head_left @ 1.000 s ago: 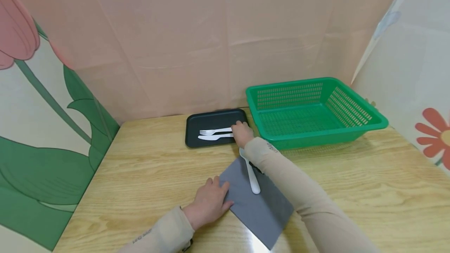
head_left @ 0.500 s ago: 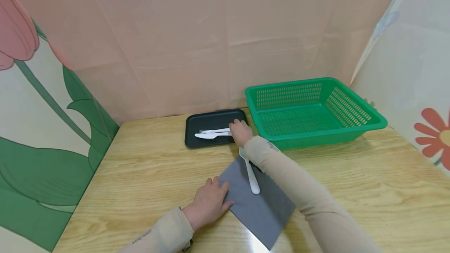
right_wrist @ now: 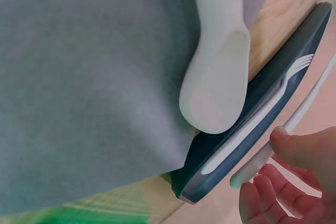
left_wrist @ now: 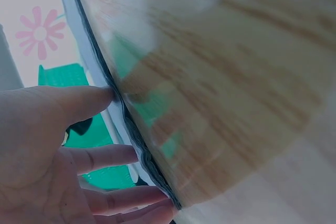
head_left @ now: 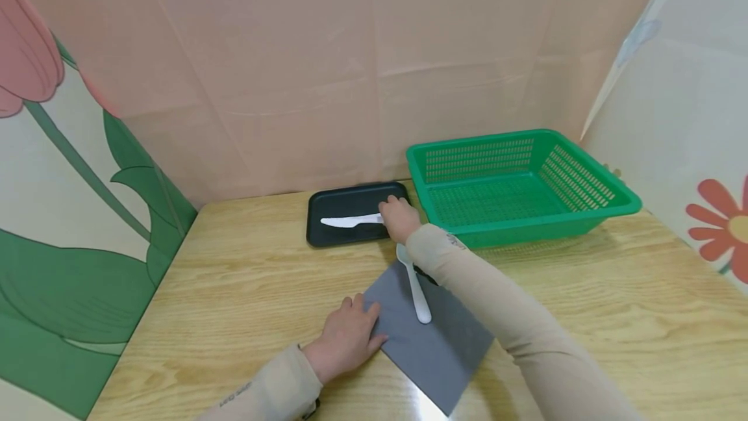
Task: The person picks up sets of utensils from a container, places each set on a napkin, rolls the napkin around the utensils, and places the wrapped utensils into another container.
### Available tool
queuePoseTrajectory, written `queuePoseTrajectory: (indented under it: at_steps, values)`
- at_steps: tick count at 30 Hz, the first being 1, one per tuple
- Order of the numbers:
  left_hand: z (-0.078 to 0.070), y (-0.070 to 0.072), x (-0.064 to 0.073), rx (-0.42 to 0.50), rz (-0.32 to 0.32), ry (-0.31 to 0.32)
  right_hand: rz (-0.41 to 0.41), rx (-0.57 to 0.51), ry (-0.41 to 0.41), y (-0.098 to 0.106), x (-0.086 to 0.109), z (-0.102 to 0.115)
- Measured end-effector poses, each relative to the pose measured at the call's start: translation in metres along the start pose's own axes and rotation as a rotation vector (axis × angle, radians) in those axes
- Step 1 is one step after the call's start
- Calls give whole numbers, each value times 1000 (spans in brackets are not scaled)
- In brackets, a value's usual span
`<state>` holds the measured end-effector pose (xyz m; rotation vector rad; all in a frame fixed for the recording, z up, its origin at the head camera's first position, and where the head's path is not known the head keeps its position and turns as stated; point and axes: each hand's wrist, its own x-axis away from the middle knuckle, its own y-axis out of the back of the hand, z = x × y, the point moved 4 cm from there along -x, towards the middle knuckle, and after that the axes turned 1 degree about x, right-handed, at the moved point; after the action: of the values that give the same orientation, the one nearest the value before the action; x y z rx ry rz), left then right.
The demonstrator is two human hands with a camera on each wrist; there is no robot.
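Here's the right hand [head_left: 400, 221], pinching the knife [head_left: 345, 221] by its handle between thumb and fingers, blade out to the hand's left, over the tray [head_left: 356, 197]. Down in that tray, just beside the knife, lies the fork [right_wrist: 247, 129]. Nearer the person, the left hand [head_left: 345, 335] rests loosely spread on the napkin's [head_left: 456, 343] edge; the spoon [head_left: 419, 301] lies across the napkin, to that hand's right. And right of the right hand, the basket [head_left: 485, 236]!
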<state>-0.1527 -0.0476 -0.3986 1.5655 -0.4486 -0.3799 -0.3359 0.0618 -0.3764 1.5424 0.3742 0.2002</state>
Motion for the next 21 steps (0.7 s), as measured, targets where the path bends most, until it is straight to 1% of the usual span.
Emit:
queuePoseTrajectory:
  at_steps: [9, 12, 21]
  values:
    - [-1, 1, 0, 5, 17, 4, -18, -10, -9, 4, 2, -2]
    - [-1, 2, 0, 4, 11, 1, -18, -17, -16, 4, 1, -3]
    - [-1, 3, 1, -7, -19, -12, 18, -41, -28, 7, 1, -4]
